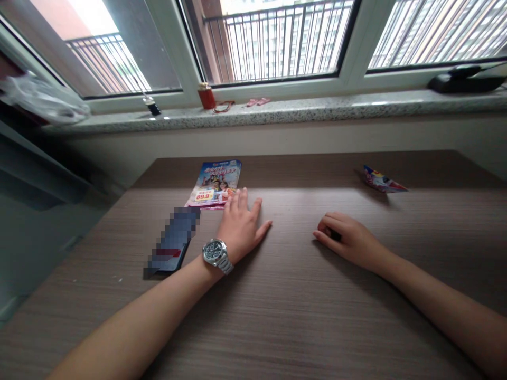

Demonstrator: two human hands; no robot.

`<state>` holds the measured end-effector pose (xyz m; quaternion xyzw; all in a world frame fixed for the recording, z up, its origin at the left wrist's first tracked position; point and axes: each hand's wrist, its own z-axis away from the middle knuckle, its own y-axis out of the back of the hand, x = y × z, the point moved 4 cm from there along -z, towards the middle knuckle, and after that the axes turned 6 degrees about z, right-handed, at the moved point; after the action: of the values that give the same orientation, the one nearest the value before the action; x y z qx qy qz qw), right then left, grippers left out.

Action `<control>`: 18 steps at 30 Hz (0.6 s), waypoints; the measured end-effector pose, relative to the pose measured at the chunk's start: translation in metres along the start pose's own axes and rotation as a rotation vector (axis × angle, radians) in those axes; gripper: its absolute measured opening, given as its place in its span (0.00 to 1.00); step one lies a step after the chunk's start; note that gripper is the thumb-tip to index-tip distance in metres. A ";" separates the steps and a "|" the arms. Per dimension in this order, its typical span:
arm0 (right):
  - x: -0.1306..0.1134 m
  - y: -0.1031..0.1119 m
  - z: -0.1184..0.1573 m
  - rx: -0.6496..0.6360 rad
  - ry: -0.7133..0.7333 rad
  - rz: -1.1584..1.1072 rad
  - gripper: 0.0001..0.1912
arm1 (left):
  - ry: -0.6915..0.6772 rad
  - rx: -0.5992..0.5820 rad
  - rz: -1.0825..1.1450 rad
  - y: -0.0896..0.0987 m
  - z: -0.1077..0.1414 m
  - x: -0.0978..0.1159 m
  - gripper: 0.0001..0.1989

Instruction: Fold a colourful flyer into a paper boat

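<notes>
My left hand (240, 224), with a metal watch (217, 254) on its wrist, lies with fingers spread at the lower right corner of a stack of colourful printed leaflets (216, 182). Its fingertips overlap the leaflets' edge. My right hand (344, 236) rests on the table with its fingers loosely curled in and nothing visible in them; part of the palm is in shadow. Beyond the right hand, a folded piece of colourful paper (382, 181) with a pointed end stands on the tabletop, apart from both hands.
A dark phone-like object (174, 243), blurred by pixels, lies left of my left wrist on the wooden table (269, 316). On the stone sill (301, 112) behind stand a red container (206, 97), a small dark bottle (152, 106) and a black device (465, 80). A plastic bag (43, 97) hangs left.
</notes>
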<state>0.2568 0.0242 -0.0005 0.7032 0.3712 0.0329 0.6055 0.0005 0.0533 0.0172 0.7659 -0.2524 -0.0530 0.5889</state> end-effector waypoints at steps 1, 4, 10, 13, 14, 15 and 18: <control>0.000 0.000 0.000 0.002 0.003 -0.002 0.09 | 0.018 0.009 -0.016 -0.001 0.000 -0.004 0.31; 0.001 -0.001 0.001 -0.002 0.009 -0.007 0.09 | 0.052 0.030 -0.055 -0.003 -0.001 -0.012 0.33; -0.001 0.001 0.000 -0.010 -0.007 -0.007 0.10 | 0.074 -0.008 -0.078 -0.005 -0.001 -0.014 0.33; 0.000 0.001 0.000 -0.010 -0.005 -0.012 0.10 | 0.039 -0.015 -0.113 -0.004 0.000 -0.009 0.31; 0.000 0.000 0.000 -0.013 -0.004 -0.012 0.10 | 0.027 -0.020 -0.119 -0.003 0.000 -0.007 0.30; 0.000 0.000 0.000 -0.016 -0.002 -0.011 0.10 | 0.018 -0.027 -0.118 -0.002 0.000 -0.005 0.29; 0.001 -0.001 0.000 -0.021 0.001 -0.010 0.10 | -0.012 -0.054 -0.074 0.001 0.001 0.001 0.27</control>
<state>0.2570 0.0243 -0.0017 0.6950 0.3744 0.0340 0.6128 0.0012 0.0519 0.0181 0.7582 -0.2260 -0.0863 0.6055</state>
